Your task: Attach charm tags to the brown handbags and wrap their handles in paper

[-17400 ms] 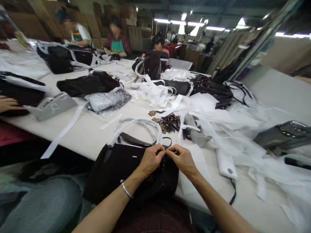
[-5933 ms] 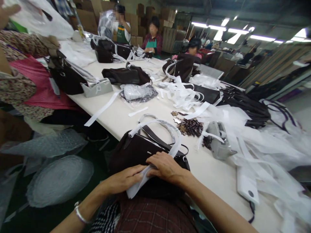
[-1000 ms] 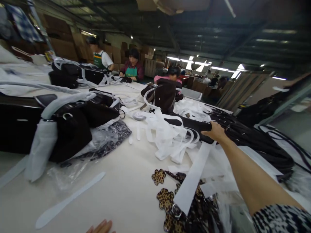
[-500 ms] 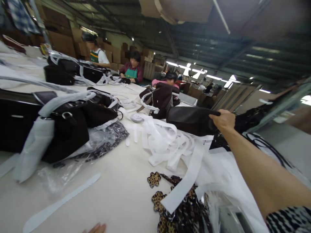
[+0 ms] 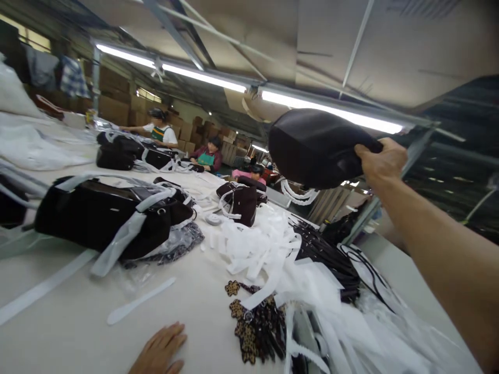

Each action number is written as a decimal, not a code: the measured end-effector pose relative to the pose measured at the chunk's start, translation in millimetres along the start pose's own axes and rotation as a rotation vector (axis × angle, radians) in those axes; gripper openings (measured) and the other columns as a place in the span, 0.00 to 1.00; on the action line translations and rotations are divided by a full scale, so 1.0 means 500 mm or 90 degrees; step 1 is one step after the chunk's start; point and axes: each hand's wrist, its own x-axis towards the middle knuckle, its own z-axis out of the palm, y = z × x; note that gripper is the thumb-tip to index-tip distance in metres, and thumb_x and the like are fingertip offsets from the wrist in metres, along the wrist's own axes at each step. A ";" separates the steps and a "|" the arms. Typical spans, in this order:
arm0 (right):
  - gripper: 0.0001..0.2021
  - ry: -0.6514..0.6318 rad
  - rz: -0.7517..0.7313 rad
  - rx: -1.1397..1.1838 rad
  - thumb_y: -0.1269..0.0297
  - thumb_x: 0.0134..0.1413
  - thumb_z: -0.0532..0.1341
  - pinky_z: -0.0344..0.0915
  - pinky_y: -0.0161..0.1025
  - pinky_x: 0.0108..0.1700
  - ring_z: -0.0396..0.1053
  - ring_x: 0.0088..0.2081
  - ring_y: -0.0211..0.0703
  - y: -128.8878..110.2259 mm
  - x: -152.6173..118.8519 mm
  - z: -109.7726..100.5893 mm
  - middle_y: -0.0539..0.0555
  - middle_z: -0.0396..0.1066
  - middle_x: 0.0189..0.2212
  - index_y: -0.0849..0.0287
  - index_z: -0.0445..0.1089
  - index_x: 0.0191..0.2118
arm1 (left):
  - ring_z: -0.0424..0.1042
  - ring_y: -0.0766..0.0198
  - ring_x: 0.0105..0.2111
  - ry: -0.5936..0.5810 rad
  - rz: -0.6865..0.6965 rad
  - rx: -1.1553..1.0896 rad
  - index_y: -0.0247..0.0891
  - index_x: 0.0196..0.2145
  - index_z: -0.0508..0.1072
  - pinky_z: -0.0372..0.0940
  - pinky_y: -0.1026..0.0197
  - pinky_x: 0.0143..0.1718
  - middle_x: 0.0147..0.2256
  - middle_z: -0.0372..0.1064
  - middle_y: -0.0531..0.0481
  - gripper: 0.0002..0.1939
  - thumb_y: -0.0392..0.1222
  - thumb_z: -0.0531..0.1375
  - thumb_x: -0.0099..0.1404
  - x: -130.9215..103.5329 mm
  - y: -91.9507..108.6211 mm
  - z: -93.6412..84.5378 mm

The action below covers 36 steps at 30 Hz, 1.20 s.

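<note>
My right hand (image 5: 384,161) grips a dark brown handbag (image 5: 315,148) by one end and holds it up in the air, above the table's right side. White wrapped handles dangle beneath the bag. Low in the view, my left hand (image 5: 161,350) lies on the pale table (image 5: 202,311), fingers stretched out, holding nothing. A white paper strip (image 5: 140,301) lies beyond its fingertips. To its right is a bunch of leopard-print flower charms (image 5: 245,332) with dark straps.
Dark handbags with white-wrapped handles (image 5: 97,215) stand on the left and farther back (image 5: 241,200). White strips (image 5: 261,234) and black straps (image 5: 327,254) pile up on the right. Several co-workers (image 5: 208,156) sit along the far side. A lamp (image 5: 331,111) hangs overhead.
My right hand has lifted the handbag from above the strips up to lamp height. My left hand has come farther into view on the table. The camera view has tilted upward.
</note>
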 end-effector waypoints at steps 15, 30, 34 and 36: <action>0.09 -0.293 -0.158 0.160 0.53 0.55 0.60 0.68 0.48 0.48 0.71 0.42 0.52 -0.031 -0.633 -0.451 0.55 0.73 0.41 0.49 0.70 0.39 | 0.62 0.46 0.60 -0.059 -0.608 -1.057 0.34 0.56 0.63 0.65 0.40 0.54 0.59 0.63 0.33 0.38 0.70 0.44 0.66 -0.083 0.176 -0.367; 0.10 -0.887 -0.275 0.368 0.61 0.53 0.64 0.77 0.43 0.42 0.76 0.42 0.51 0.164 -0.946 -0.620 0.50 0.79 0.37 0.38 0.74 0.42 | 0.65 0.49 0.57 -0.226 -0.422 -0.228 0.33 0.58 0.61 0.58 0.46 0.60 0.56 0.65 0.39 0.27 0.34 0.55 0.60 -0.175 0.224 -0.364; 0.08 -0.848 -0.154 0.281 0.58 0.62 0.56 0.71 0.46 0.45 0.74 0.43 0.49 0.070 -0.908 -0.486 0.54 0.76 0.40 0.47 0.73 0.39 | 0.63 0.53 0.57 -0.190 -0.203 -0.020 0.38 0.57 0.62 0.57 0.47 0.59 0.55 0.64 0.40 0.21 0.33 0.53 0.66 -0.133 0.274 -0.354; 0.12 -0.851 -0.158 0.239 0.55 0.61 0.57 0.67 0.47 0.51 0.72 0.48 0.51 0.025 -0.921 -0.397 0.58 0.75 0.45 0.53 0.72 0.45 | 0.67 0.54 0.51 -0.284 -0.089 -0.003 0.39 0.51 0.67 0.60 0.49 0.54 0.49 0.68 0.43 0.14 0.36 0.54 0.68 -0.109 0.305 -0.334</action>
